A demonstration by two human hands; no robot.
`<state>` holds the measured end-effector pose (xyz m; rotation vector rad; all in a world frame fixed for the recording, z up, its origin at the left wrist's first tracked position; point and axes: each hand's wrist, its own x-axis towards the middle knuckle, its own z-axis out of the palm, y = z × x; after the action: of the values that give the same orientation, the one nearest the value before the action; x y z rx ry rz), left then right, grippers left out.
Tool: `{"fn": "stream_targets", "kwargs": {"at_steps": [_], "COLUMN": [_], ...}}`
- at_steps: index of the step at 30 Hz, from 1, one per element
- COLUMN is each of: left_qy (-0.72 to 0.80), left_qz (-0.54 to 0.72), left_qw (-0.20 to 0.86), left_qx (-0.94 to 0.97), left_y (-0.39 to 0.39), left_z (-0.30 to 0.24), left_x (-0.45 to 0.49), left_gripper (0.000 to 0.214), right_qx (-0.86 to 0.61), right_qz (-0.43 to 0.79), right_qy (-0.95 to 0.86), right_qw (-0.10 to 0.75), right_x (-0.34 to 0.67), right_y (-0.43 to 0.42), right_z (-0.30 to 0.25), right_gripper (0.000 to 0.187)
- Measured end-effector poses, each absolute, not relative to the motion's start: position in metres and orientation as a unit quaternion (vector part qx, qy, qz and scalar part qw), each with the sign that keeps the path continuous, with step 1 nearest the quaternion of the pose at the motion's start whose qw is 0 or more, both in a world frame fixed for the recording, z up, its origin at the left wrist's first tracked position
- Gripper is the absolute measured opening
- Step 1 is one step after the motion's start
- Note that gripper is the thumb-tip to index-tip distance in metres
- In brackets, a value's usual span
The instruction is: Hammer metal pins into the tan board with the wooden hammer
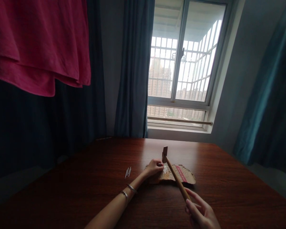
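My right hand (pixel 200 211) is wrapped round the wooden handle of a small hammer (pixel 173 173), whose head is raised just above my left hand. My left hand (pixel 154 167), with two bracelets on the wrist, is pinched closed on something small on a piece of brown cardboard (pixel 187 176) with a red strip. I cannot make out what it pinches. The cardboard lies on a dark wooden table (pixel 97 187). A few thin nails (pixel 128 172) lie on the table to the left of my left hand.
A window (pixel 181 63) with a barred balcony outside stands beyond the table's far edge. Blue curtains (pixel 133 70) hang on both sides. A red cloth (pixel 38 44) hangs at the upper left.
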<state>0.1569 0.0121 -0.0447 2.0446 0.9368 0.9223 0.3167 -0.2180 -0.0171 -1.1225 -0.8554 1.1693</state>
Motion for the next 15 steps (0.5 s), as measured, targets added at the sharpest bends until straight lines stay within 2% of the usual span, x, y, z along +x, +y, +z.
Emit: {"fn": "stream_targets", "kwargs": {"at_steps": [15], "left_qy": [0.341], "left_qz": [0.365], "left_qw": [0.339], "left_qx": [0.797], "left_y": [0.019], "left_z": [-0.055], "left_x": [0.156], "left_gripper": [0.017], "right_qx": [-0.510], "right_qz": [0.487], "right_qy": [-0.332], "right_qw": [0.627], "right_x": [0.331], "right_y": [-0.232], "right_z": [-0.006], "right_gripper": [0.069]}}
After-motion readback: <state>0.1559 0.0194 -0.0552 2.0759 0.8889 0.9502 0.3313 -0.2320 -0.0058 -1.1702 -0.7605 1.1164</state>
